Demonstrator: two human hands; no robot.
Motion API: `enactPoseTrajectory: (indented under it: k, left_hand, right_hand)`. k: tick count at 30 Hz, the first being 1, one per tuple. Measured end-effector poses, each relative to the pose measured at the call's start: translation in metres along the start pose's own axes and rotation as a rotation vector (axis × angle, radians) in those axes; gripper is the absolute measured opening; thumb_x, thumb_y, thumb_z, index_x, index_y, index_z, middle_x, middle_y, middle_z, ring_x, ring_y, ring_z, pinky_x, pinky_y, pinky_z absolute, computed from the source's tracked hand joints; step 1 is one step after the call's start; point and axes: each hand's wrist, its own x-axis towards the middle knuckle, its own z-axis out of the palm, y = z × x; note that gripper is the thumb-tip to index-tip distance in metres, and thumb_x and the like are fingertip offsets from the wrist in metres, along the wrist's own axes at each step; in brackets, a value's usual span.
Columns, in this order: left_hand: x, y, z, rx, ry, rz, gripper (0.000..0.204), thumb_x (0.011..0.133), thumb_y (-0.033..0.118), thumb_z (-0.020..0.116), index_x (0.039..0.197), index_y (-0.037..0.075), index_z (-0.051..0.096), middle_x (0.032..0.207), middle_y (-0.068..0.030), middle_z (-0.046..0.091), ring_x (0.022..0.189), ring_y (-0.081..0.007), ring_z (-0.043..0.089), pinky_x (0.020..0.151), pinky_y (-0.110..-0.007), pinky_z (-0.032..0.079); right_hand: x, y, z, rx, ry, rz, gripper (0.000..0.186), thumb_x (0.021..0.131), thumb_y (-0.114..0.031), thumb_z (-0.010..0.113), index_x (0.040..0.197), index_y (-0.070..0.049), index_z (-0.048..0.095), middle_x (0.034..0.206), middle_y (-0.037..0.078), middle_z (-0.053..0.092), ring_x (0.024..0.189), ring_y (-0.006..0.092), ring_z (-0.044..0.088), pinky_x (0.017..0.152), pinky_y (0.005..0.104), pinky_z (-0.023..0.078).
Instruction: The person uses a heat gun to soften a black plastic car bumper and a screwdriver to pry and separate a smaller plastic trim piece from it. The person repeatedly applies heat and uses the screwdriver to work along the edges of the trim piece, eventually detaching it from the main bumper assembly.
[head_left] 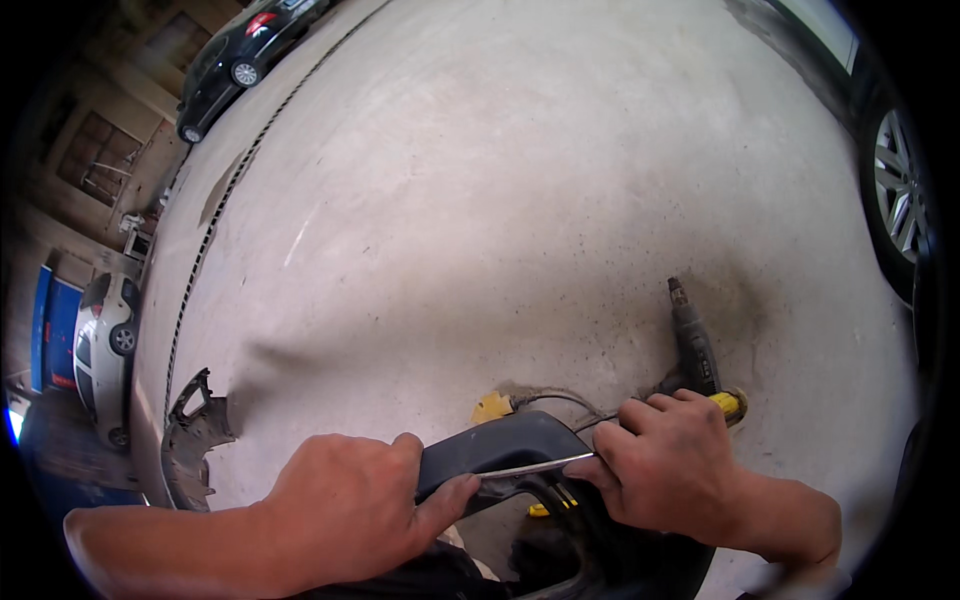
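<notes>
Ahead of the left hand (365, 500) and right hand (670, 460), a broad pale concrete floor (450, 200). Far off, beyond and left of the left hand, a dark sedan (222, 70) and a white car (110, 378); to the right of the right hand, a car's spoked alloy wheel (890, 180). On the floor, left of the left hand, a loose dark bumper-like piece (195, 437).

Between and below both hands, a black moulded plastic trim part (505, 438). Looks light for its length, stiff along the folded edge, probably springy across the thin legs; smooth and likely slick, apt to scratch or crack if bent sharply. Best taken by the thick rim near each end.

Left hand: closed on the trim's left end, thumb laid along the near edge. Right hand: curled tight round one end of a thin metal rod (530, 467), with contact on the trim itself hard to tell.

Just beyond the right hand, a heat gun (695, 345) on the floor; ahead, between the hands, a yellow plug (493, 407).
</notes>
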Motion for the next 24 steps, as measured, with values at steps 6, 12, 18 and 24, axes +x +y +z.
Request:
enactPoseTrajectory:
  k: [6, 12, 18, 24]
  left_hand:
    - [0.002, -0.001, 0.004, 0.024, 0.054, 0.034, 0.062, 0.098, 0.051, 0.049, 0.071, -0.004, 0.059, 0.053, -0.0186, 0.056, 0.048, -0.0353, 0.059, 0.051, -0.044, 0.047]
    - [0.005, 0.001, 0.002, 0.023, 0.017, 0.011, 0.062, 0.097, 0.051, 0.049, 0.073, -0.005, 0.059, 0.054, -0.0197, 0.057, 0.050, -0.0368, 0.059, 0.053, -0.045, 0.048]
    - [0.005, -0.001, 0.001, -0.046, -0.006, -0.006, 0.058, 0.097, 0.048, 0.048, 0.078, -0.005, 0.060, 0.058, -0.0188, 0.059, 0.057, -0.0375, 0.062, 0.058, -0.045, 0.049]
    - [-0.001, -0.009, 0.001, -0.387, 0.013, 0.003, 0.051, 0.100, 0.042, 0.040, 0.084, -0.002, 0.061, 0.068, -0.0222, 0.062, 0.071, -0.0426, 0.062, 0.068, -0.048, 0.048]
  right_hand:
    - [0.002, -0.001, -0.003, 0.006, -0.052, 0.033, 0.038, 0.087, -0.036, 0.066, 0.064, -0.008, 0.057, 0.058, 0.012, 0.058, 0.049, 0.0272, 0.059, 0.048, 0.0389, 0.042]
    - [0.005, -0.004, -0.006, 0.030, -0.129, 0.067, 0.038, 0.089, -0.036, 0.064, 0.066, -0.007, 0.057, 0.059, 0.013, 0.060, 0.050, 0.0281, 0.060, 0.048, 0.0391, 0.043]
    - [0.000, 0.001, -0.002, -0.010, -0.046, 0.015, 0.039, 0.089, -0.038, 0.065, 0.064, -0.008, 0.057, 0.059, 0.011, 0.059, 0.050, 0.0262, 0.060, 0.048, 0.0367, 0.043]
    - [-0.018, 0.014, -0.004, -0.050, 0.047, -0.079, 0.042, 0.088, -0.042, 0.067, 0.062, -0.012, 0.054, 0.057, 0.006, 0.054, 0.049, 0.0218, 0.056, 0.046, 0.0333, 0.039]
